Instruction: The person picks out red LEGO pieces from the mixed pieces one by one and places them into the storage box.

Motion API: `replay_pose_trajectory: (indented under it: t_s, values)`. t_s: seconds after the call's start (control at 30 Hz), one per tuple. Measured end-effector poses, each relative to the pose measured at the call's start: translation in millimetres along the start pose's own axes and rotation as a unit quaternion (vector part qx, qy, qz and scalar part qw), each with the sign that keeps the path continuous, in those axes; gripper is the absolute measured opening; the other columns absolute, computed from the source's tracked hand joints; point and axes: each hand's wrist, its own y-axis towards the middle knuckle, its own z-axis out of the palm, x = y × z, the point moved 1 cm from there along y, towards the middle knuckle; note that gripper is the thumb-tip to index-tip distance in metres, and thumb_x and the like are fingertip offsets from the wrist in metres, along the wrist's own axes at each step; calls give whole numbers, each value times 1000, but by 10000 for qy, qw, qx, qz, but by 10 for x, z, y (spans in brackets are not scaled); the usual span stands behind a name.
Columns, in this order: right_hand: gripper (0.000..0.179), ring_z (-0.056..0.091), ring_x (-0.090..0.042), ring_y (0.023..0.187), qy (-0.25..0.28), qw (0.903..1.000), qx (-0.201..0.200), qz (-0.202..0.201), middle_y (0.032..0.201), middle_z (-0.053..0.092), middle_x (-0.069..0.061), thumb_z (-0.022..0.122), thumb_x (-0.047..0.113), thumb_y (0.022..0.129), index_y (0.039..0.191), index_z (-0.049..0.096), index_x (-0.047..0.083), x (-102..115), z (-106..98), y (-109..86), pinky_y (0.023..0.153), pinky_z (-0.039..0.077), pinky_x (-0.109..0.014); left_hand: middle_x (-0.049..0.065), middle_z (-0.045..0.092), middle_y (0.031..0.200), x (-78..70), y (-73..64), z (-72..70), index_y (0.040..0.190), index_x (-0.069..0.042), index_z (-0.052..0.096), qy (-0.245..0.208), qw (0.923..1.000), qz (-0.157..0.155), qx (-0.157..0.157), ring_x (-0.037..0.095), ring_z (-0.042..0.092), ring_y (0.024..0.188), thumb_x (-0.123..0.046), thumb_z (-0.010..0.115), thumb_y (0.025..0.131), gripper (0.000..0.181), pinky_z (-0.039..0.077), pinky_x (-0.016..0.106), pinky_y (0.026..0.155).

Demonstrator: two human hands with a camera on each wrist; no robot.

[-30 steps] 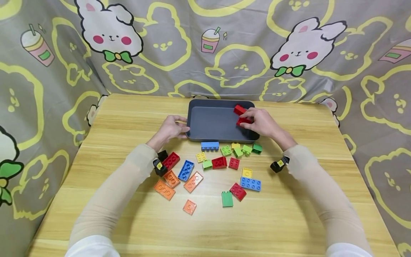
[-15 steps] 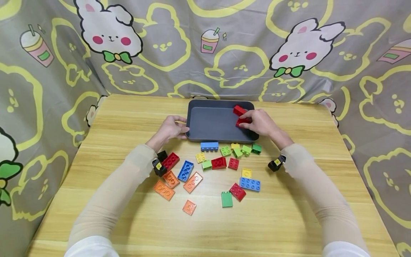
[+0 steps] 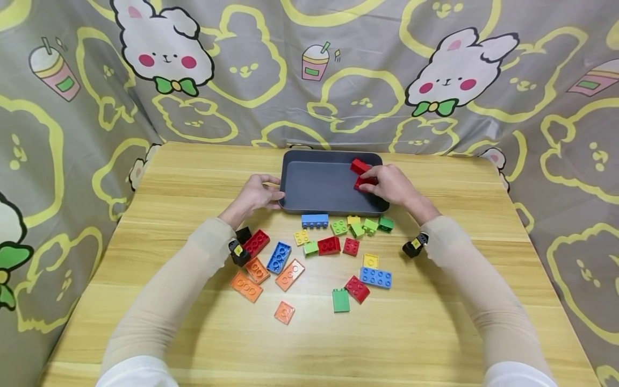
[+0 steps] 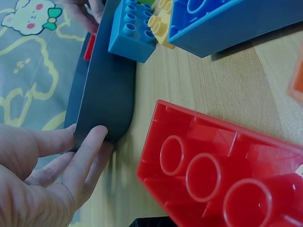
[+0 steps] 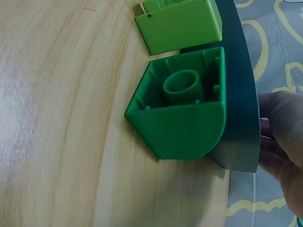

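My left hand (image 3: 258,192) is at the left side of a dark grey tray (image 3: 319,188), its fairly straight fingers touching the outer wall near the front corner. The left wrist view shows those fingertips (image 4: 98,132) on the tray's outside. Over the tray's right end, my right hand (image 3: 390,184) pinches a red building brick (image 3: 360,184), partly hidden under the fingers. Behind it in the tray lies another red brick (image 3: 359,166). In the right wrist view the tray wall hides part of my right hand (image 5: 283,137), and the brick is out of sight.
Several bricks lie in front of the tray, among them a blue one (image 3: 315,221) and a dark green one (image 3: 385,224). Nearer are orange pieces (image 3: 246,287), a red brick (image 4: 227,175) below my left wrist and a light blue brick (image 3: 375,277). A patterned curtain (image 3: 271,70) hangs behind the table.
Both hands stay at the tray, the right one still pinching the red brick. The right wrist has shifted slightly left; the loose bricks lie as before.
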Motion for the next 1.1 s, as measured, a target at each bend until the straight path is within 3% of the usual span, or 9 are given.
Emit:
replay_pose_trajectory:
  t_s: [0.13,0.3,0.37,0.57,0.9,1.1]
  values:
    - [31,69,-31,87,-80,9999,-89,-103,113,80,-19,84,23,93,115,80,1,-3,16,6,83,64,-48,28,62,143,1,-6,-7,152,-1,51,10,10000,8,-6,42,71,119,0,68,101,54,70,38,92]
    - [32,73,-35,100,-160,9990,-260,-332,117,78,-20,84,23,92,115,79,1,-11,2,-26,91,64,-52,27,63,142,9,0,-5,151,-1,51,26,10000,3,-7,41,72,118,-1,68,101,53,70,38,91]
    - [33,73,-36,107,-72,9987,-384,-324,120,78,-19,85,23,92,116,79,2,-5,-27,-57,94,63,-53,27,63,142,13,6,-4,151,-1,51,38,10000,7,-11,40,72,117,-1,68,101,52,70,37,91]
    - [36,72,-34,97,560,9963,-649,-83,118,77,-18,86,21,91,121,77,2,35,-154,-171,84,66,-50,27,62,142,8,16,-6,151,-1,52,31,10000,20,-40,40,72,116,-1,68,101,52,70,37,90]
    - [45,72,-35,100,1095,9914,-702,-156,117,74,-21,87,20,89,128,73,1,173,-292,-418,85,69,-55,26,62,142,-1,7,-7,152,-1,51,27,10000,1,-45,38,73,115,-1,68,101,53,70,37,91]
    - [52,69,-34,105,959,9942,-470,-143,123,72,-19,88,24,89,133,71,4,295,-279,-618,84,69,-53,26,62,142,-8,1,-4,151,-1,51,86,9999,14,-57,37,73,114,-2,68,101,53,70,36,90]
